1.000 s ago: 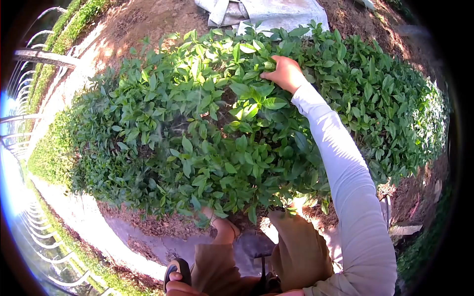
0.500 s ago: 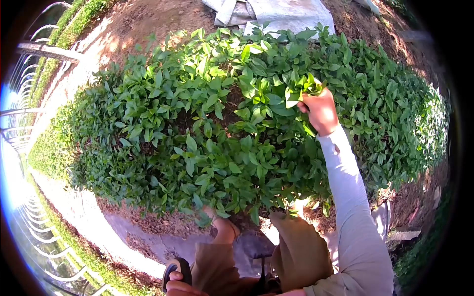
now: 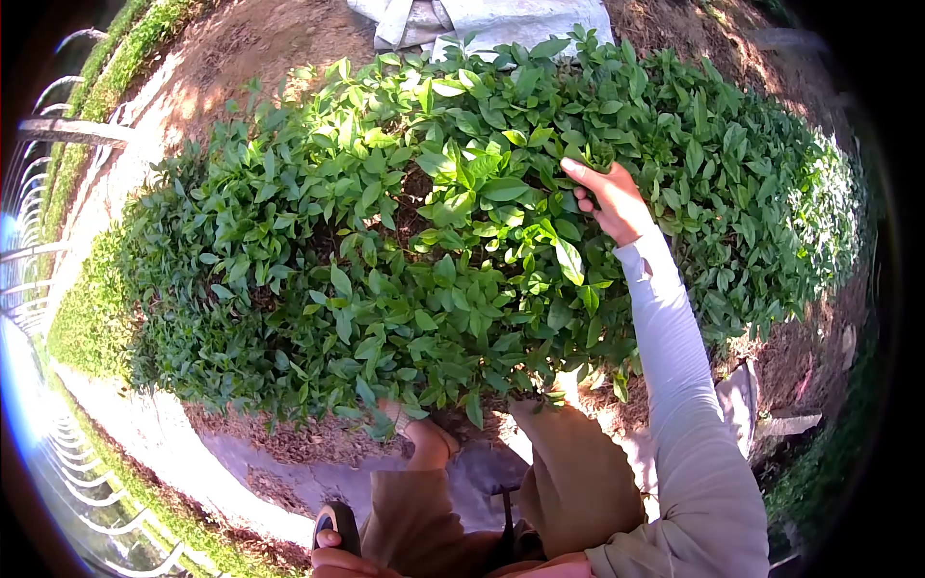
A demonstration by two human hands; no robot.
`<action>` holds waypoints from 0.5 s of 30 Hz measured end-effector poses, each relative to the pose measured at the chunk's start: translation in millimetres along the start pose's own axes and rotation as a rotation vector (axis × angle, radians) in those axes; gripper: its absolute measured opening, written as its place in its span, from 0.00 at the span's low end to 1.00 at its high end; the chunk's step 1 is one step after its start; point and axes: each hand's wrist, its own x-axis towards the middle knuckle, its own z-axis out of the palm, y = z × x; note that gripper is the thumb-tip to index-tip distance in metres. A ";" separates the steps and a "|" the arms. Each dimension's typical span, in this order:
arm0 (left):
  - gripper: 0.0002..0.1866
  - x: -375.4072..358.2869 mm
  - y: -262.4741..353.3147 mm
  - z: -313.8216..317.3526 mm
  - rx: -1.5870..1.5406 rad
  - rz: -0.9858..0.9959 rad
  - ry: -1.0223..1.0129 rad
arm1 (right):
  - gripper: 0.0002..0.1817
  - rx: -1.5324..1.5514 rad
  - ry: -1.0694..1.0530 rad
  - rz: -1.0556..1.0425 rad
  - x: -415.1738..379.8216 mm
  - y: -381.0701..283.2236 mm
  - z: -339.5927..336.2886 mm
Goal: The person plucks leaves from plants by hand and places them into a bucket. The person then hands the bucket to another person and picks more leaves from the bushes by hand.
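Note:
My right hand (image 3: 612, 200) is over the leafy green bush (image 3: 385, 289), right of its middle. One finger stretches to the upper left, apart from the more bent fingers below it. Dark green shows in the gap between them, but no bunch of leaves can be made out in the hand. Leaves touch or surround the fingertips. A pale bright leaf (image 3: 569, 261) lies below and left of this hand. Low at the bottom edge, my left hand (image 3: 337, 557) has its fingers wrapped round a dark rounded handle (image 3: 337, 526), partly cut off by the frame.
A grey-white sheet (image 3: 525, 24) lies on soil beyond the bush. My bent legs (image 3: 578, 472) and a bare foot (image 3: 424, 433) are at its near side. White curved hoops (image 3: 87, 462) and more green rows line the left. A grey sleeve (image 3: 674, 385) covers my right arm.
The bunch of leaves that showed in my right hand no longer shows, and its upper finger is now stretched out. The whole view has shifted slightly. My left hand still holds the handle.

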 end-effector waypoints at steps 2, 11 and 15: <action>0.13 0.5 1.3 0.3 0.001 -0.012 -0.005 | 0.12 -0.268 0.113 -0.051 27.0 2.5 12.0; 0.13 1.7 2.7 6.0 0.019 -0.023 -0.030 | 0.16 -0.873 0.026 -0.675 88.6 21.9 36.8; 0.13 3.0 4.7 7.9 0.017 -0.034 -0.021 | 0.19 -0.703 -0.179 -0.452 83.9 21.5 28.4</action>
